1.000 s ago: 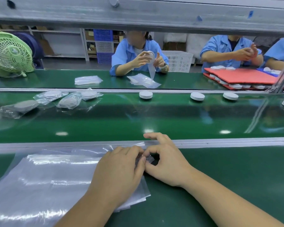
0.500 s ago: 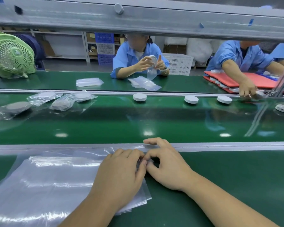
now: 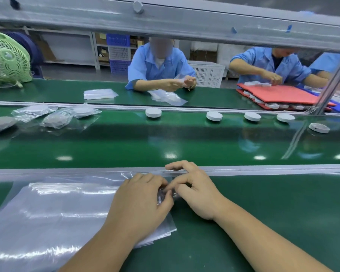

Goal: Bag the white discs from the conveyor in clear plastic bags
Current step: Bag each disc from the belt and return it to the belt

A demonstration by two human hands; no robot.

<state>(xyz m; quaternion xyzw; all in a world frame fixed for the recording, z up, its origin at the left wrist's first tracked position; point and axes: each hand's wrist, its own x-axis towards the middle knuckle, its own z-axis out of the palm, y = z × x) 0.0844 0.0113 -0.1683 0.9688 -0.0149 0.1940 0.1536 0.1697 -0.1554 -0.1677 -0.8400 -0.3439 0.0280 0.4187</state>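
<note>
Where our 2 arms meet on the green table (image 3: 283,209), a stack of clear plastic bags (image 3: 57,213) lies flat, mostly on our left side. Our left hand (image 3: 143,203) rests on the right end of the stack, and its curled fingers and thumb pinch the crinkled corner of the top bag (image 3: 162,194). Our right hand (image 3: 198,193) pinches that same corner from the other side. 1 of its fingers is stretched out over the gray metal rail (image 3: 273,169) just past the bags.

Past the rail runs the shiny green conveyor belt (image 3: 165,140). 5 white discs (image 3: 214,116) sit in a row along its far edge, well apart from our hands. On the left of the belt lie 4 bagged discs (image 3: 57,119), close together.

Across the belt, 2 workers in blue coats (image 3: 161,69) have their hands busy. Small piles of bags (image 3: 99,94) lie in front of 1 of them. The other bends over red trays (image 3: 279,95) with more discs between them. A light green fan (image 3: 6,59) stands at the far left, and a white basket (image 3: 206,73) sits behind the workers.
</note>
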